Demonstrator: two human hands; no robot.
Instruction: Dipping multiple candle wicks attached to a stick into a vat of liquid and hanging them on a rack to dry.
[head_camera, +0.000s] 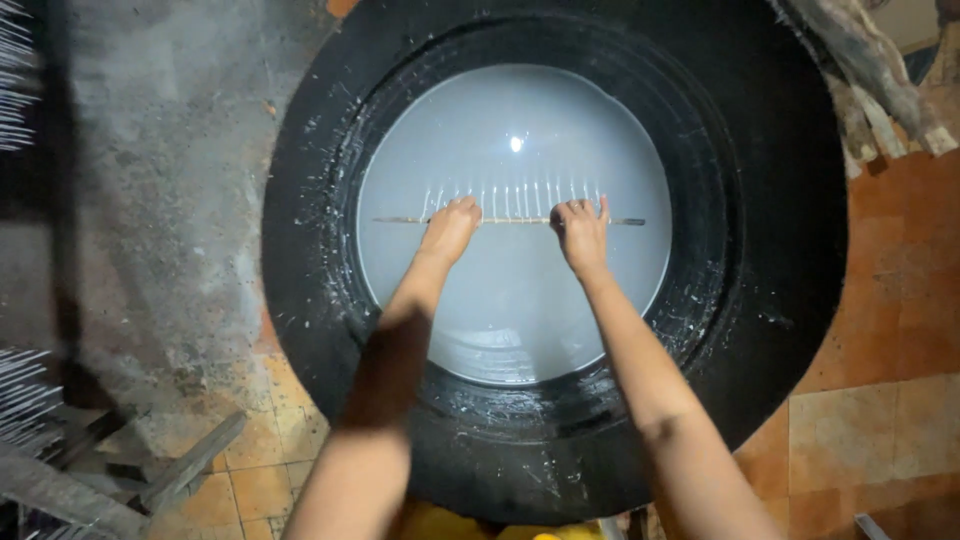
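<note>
A big black round vat (300, 250) holds pale grey-white liquid (520, 310). Across the liquid's surface lies a thin wooden stick (625, 222), and a row of several thin white strands (520, 198) hangs from it into the liquid. My left hand (450, 228) grips the stick left of its middle. My right hand (582, 232) grips it right of its middle, fingers curled over it. Both forearms reach over the vat's near rim. A bright light spot (516, 143) reflects on the liquid.
The vat's rim is spattered with white drips. Rough wooden logs (880, 90) lean at the top right. Orange floor tiles (880, 400) lie to the right, grey concrete (160, 180) to the left. Racks of thin white strands (25, 400) stand at the left edge, with wooden slats (190, 462) beside them.
</note>
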